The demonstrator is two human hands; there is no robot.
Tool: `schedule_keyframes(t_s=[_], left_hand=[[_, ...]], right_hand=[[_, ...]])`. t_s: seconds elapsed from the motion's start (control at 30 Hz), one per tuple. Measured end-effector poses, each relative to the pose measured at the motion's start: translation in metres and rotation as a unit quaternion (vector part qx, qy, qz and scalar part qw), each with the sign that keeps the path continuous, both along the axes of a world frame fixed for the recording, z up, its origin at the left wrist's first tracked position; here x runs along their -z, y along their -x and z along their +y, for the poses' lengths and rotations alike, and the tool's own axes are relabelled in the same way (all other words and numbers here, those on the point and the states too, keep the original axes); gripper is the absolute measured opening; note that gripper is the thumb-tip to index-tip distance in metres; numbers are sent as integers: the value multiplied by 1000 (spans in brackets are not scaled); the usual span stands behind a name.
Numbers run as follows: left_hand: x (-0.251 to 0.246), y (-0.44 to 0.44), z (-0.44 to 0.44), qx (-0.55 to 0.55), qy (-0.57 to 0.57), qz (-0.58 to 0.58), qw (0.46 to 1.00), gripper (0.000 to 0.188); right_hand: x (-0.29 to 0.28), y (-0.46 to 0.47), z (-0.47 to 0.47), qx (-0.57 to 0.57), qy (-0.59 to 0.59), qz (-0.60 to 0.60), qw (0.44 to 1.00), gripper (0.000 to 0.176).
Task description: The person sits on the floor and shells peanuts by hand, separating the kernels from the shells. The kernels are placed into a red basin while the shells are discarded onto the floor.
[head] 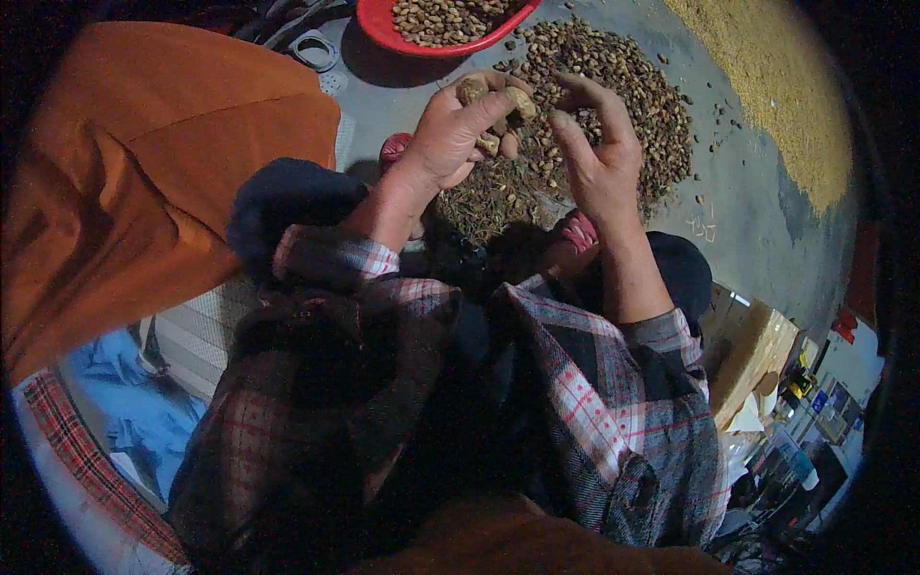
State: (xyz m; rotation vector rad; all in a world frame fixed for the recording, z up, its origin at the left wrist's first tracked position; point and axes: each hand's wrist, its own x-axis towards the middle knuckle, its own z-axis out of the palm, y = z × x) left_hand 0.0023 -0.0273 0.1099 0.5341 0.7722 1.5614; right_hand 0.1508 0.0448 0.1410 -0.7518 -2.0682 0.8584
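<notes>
My left hand (pixel 454 126) is closed around several peanuts (pixel 523 104) in their shells, some showing between the thumb and fingers. To its right, my right hand (pixel 607 147) is raised with thumb and forefinger apart, and nothing shows between them. Both hands are above a broad heap of dirty peanuts (pixel 647 118) on the grey floor (pixel 747 223). Dry stems and plant scraps (pixel 489 205) lie at the heap's near side, below my left hand. Beyond that hand stands a red basin (pixel 431 50) holding unshelled peanuts (pixel 449 21).
Yellow grains (pixel 783 93), possibly corn, are spread over the floor at the far right. Orange-brown cloth (pixel 180 129) covers something at my left. A cardboard box (pixel 755 359) and mixed clutter stand at the lower right. My dark-trousered knees (pixel 295 198) flank the work area.
</notes>
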Motion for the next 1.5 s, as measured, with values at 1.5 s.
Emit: schedule_keyframes(t_s=[1.5], left_hand=[[7,-6,-5,-22,76,40,996,22]], right_hand=[[21,4,-2,-116,443,112,882,21]])
